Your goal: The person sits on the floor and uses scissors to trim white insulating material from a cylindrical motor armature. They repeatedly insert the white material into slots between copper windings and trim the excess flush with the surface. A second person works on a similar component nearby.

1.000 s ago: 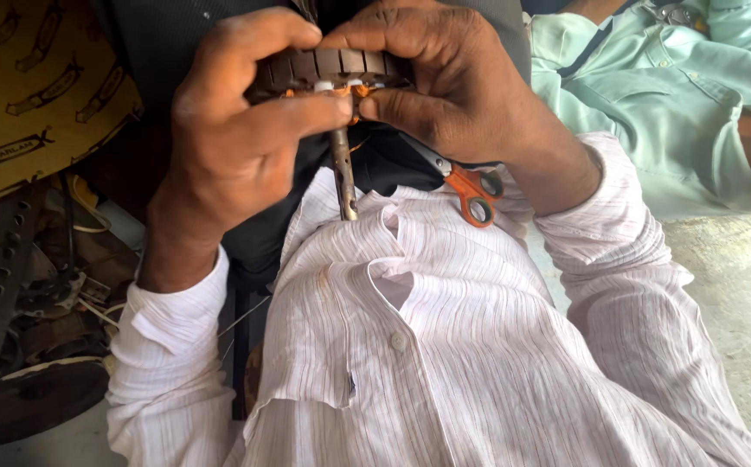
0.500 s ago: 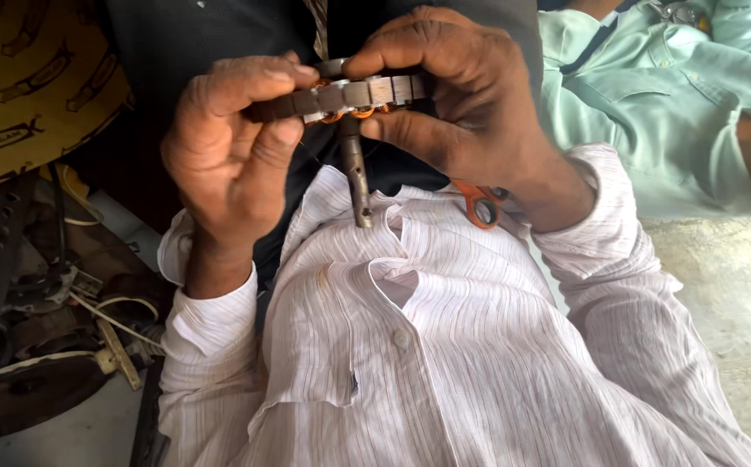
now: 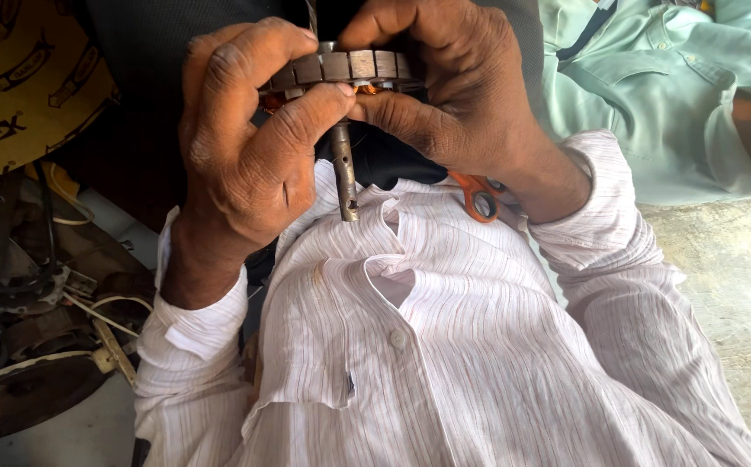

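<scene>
Both hands are gripping a round, ridged metal motor rotor (image 3: pixel 345 69) held up before the chest; the left hand (image 3: pixel 250 147) is clasping its rim, the right hand (image 3: pixel 445 86) pinching opposite; its dull steel shaft (image 3: pixel 345 177) is pointing down toward the striped shirt (image 3: pixel 445 346); orange-handled scissors (image 3: pixel 478 195) are lying beneath the right wrist.

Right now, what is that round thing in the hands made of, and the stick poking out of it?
The round part looks like dull grey metal, cut into small blocks around its rim, with coppery orange wire showing beneath. The stick seems steel too: worn, brownish, maybe rusty, with a small hole near its tip. Both the left hand and right hand grip the round part.
</scene>
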